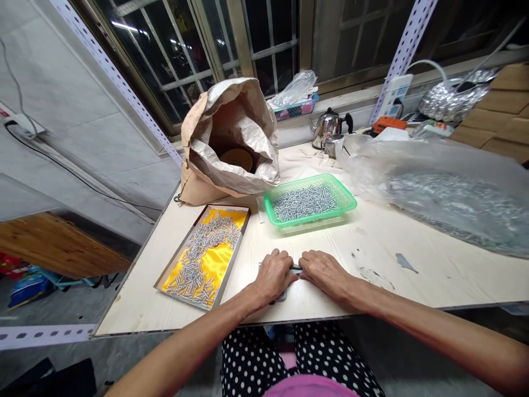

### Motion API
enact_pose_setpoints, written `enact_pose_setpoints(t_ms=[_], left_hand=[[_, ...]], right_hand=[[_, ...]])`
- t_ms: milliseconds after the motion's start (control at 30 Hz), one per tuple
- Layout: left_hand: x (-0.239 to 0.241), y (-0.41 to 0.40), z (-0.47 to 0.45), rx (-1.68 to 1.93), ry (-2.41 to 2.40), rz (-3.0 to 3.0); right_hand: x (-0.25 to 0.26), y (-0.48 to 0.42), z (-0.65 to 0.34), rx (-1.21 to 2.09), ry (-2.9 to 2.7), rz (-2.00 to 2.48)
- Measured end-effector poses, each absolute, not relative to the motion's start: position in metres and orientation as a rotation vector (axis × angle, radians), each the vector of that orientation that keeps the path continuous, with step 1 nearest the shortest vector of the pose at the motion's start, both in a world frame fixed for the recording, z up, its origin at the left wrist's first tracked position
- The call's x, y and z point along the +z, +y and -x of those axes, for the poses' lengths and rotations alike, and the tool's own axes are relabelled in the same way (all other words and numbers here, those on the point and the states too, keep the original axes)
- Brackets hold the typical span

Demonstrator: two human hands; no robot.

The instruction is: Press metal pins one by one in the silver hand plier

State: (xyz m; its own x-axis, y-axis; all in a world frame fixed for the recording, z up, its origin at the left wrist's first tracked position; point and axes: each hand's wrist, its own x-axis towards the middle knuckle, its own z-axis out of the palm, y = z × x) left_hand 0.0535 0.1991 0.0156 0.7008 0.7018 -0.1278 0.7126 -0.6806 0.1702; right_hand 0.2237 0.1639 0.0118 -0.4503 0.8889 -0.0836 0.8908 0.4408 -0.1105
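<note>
both hands rest on the pale worktop [372, 242] close to its near edge, knuckles up, meeting over a small flat metal piece [294, 268] that shows only as a dark sliver between them. the left hand [273, 275] lies curled over the piece's left end, its fingers [285, 258] bent down onto it; another bit of grey metal peeks out under its heel, right by the worktop's edge. the right hand [324, 271] touches the piece's right end with narrow, drawn-in fingers; whether either hand truly grips it cannot be told. left of the piece, a shallow tray with a yellow lining [204, 256] lies slanted, scattered with small silvery parts, its near corner close to the worktop's front edge. beyond the piece sits a green mesh basket [309, 201] filled with the same silvery parts. behind and left of the basket a crumpled paper sack [229, 138] stands open. right of the basket a large clear plastic bag [450, 193] of metal parts spreads across the worktop. a bare stretch of worktop lies between the hands and the basket, and another to the right of the right hand. no writing is readable anywhere.
</note>
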Motion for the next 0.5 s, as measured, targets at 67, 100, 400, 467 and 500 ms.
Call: enact_pose_setpoints(t_ms=[67,100,400,467,500], left_hand=[[0.016,0.193,-0.052,-0.010,1.206,-2.675],[0.015,0.188,-0.051,0.045,1.245,-2.663],[-0.016,0.114,-0.052,0.350,1.147,-2.611],[-0.019,0.110,-0.054,0.383,1.153,-2.565],[-0.019,0.110,-0.055,0.389,1.154,-2.545]], right_hand=[[0.013,0.167,-0.230,-0.219,2.700,-1.674],[0.012,0.169,-0.234,-0.240,2.737,-1.683],[-0.005,0.197,-0.251,-0.161,2.783,-1.711],[-0.005,0.209,-0.250,-0.108,2.755,-1.751],[-0.004,0.214,-0.247,-0.092,2.748,-1.770]])
